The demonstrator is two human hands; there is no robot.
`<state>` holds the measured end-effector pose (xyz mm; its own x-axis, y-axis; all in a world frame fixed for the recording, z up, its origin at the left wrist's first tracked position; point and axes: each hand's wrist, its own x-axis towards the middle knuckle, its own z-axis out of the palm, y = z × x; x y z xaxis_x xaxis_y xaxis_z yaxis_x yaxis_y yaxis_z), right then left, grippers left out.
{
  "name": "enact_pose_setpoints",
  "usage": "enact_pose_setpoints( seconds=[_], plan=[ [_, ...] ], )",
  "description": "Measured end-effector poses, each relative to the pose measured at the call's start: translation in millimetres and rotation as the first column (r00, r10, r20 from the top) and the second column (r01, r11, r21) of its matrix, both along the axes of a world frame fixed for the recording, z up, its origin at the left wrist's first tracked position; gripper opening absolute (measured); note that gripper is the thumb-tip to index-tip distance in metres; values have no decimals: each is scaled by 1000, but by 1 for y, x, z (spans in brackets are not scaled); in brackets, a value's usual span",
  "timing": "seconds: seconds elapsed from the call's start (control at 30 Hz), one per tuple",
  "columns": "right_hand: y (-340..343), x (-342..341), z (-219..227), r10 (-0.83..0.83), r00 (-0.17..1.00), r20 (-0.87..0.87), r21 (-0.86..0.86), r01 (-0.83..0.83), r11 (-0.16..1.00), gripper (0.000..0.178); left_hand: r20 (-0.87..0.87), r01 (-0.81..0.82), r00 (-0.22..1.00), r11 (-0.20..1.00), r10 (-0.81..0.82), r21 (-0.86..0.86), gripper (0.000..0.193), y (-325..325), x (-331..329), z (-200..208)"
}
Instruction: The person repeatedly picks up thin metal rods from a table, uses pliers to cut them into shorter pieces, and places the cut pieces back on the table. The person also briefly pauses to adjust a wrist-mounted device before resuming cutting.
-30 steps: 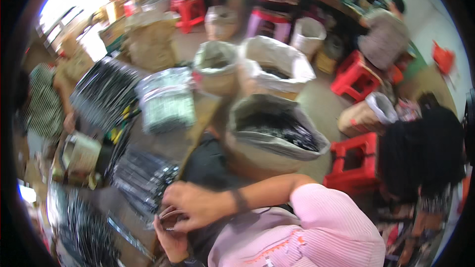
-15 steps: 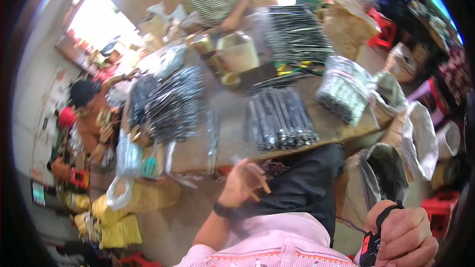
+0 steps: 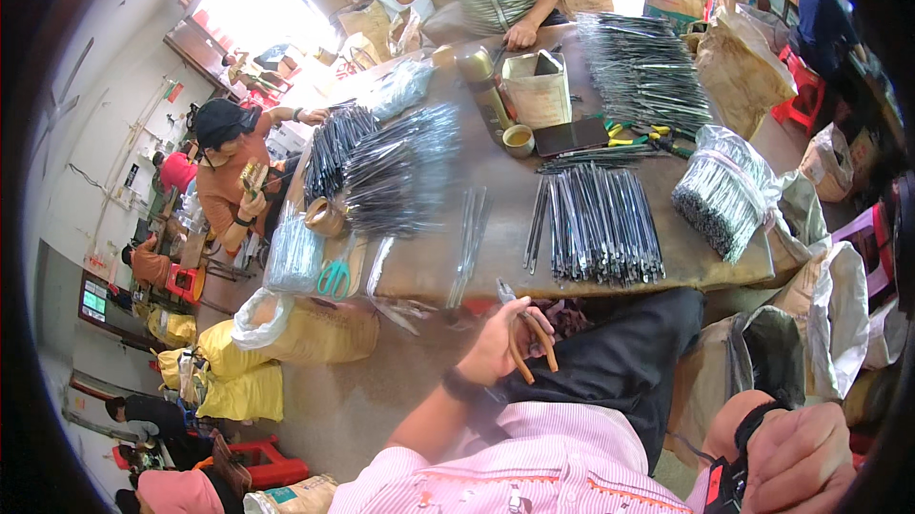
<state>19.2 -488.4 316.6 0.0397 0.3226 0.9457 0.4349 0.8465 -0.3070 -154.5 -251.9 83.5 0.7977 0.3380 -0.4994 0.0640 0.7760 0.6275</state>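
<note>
My left hand [image 3: 492,346] is closed round a pair of pliers [image 3: 516,352] just off the table's near edge. Their orange-brown handles stick out toward me, spread apart, and the metal jaws point at the table. At the lower right my right hand [image 3: 799,464] is curled into a fist close to the camera; whatever its fingers may hold is hidden. A dark strap and a small black device sit at that wrist. Past the left hand lie a row of dark thin metal strips [image 3: 599,228] and a few loose strips [image 3: 468,233].
On the table [image 3: 496,266] are a wrapped strip bundle [image 3: 717,195], strip piles [image 3: 643,71], a cup [image 3: 518,140], a thermos [image 3: 484,93], teal scissors [image 3: 334,278] and yellow-handled pliers [image 3: 634,136]. Two people sit at its far and left sides. Open sacks [image 3: 829,314] stand at the right.
The view has swung left and steadied, so the table sits farther right. My left hand still grips the pliers, whose jaws now show clearly. The right fist keeps its shape.
</note>
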Motion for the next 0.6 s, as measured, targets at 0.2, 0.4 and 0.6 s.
enact_pose_setpoints(
  seconds=[0.2,0.4,0.6],
  plan=[
    [8,10,10,118,992,42,-131,-112,985,65,36,56,998,995,-53,-88,44,-3,6,-6],
    [16,-7,12,-131,987,-94,-89,122,988,63,75,115,991,988,-108,-102,46,0,9,-8],
    [31,3,-5,181,982,-51,82,-176,981,67,6,61,998,996,-61,-72,44,-5,11,-4]
  ],
)
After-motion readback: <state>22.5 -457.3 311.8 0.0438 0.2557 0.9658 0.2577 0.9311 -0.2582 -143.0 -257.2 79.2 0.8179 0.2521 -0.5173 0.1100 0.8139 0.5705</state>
